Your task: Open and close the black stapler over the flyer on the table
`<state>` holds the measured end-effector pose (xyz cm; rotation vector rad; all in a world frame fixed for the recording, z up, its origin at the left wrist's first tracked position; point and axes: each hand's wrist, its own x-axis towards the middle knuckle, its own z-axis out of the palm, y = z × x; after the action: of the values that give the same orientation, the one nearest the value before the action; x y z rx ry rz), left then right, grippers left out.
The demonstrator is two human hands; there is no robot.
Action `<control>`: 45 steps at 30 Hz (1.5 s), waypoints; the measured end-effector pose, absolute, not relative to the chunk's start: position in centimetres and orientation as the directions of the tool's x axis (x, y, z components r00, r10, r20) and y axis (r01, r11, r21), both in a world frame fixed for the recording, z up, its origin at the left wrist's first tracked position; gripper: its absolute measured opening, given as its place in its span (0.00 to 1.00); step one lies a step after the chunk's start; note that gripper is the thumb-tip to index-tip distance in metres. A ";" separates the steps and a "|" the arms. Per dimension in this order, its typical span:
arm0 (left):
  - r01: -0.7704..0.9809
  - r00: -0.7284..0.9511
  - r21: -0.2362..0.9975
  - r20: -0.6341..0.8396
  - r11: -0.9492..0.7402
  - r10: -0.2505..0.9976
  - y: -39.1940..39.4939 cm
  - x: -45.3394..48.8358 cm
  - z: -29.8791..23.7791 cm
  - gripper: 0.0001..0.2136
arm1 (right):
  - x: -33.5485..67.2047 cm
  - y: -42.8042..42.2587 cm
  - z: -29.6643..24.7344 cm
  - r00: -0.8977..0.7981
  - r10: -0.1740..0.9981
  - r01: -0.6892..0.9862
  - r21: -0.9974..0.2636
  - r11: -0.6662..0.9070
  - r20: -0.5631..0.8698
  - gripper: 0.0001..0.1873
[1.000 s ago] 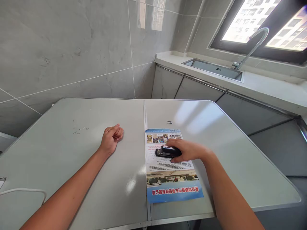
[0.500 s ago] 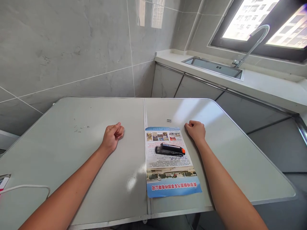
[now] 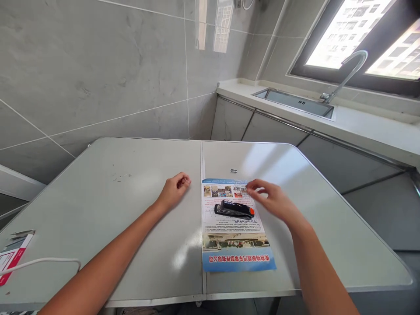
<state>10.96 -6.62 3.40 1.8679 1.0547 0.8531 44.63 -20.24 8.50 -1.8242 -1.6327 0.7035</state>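
My right hand [image 3: 274,201] hovers half open and empty, fingers loosely spread over the right edge of the leaflet [image 3: 234,238], just beside the black, orange-ended stapler [image 3: 234,209] lying across the leaflet's far half. My left hand [image 3: 173,192] rests loosely curled on the counter [image 3: 98,197], holding nothing, just left of the leaflet's far corner and the counter's middle seam. A small strip of staples [image 3: 233,170] lies beyond the leaflet toward the far edge, and a white cable [image 3: 42,261] and red-and-white packet [image 3: 11,256] sit at the near left corner.
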 end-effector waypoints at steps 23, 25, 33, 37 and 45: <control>0.709 0.638 0.191 0.238 -0.679 0.733 -5.9 31.5 0.8 0.12 | 40.2 -22.6 2.3 -0.089 0.975 0.643 -0.736 0.212 0.203 0.19; 0.725 0.629 0.177 0.221 -0.665 0.745 -6.0 30.9 0.7 0.13 | 39.7 -22.7 2.2 -0.103 0.971 0.634 -0.738 0.232 0.217 0.18; 0.778 0.579 0.102 0.267 -0.620 0.770 -6.9 24.5 0.6 0.14 | 34.8 -23.4 2.1 -0.225 0.946 0.584 -0.744 0.323 0.235 0.18; 0.763 0.573 0.139 0.307 -0.632 0.760 -7.1 21.1 0.8 0.11 | 32.0 -23.5 2.2 -0.268 0.937 0.567 -0.749 0.343 0.226 0.20; 0.764 0.549 0.176 0.326 -0.620 0.769 -6.0 15.9 0.8 0.11 | 26.8 -22.6 2.8 -0.344 0.912 0.584 -0.710 0.395 0.224 0.25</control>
<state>15.94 -5.98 0.79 2.7534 1.3631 0.5896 26.83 -22.56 2.83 -1.2735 -2.0496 0.7008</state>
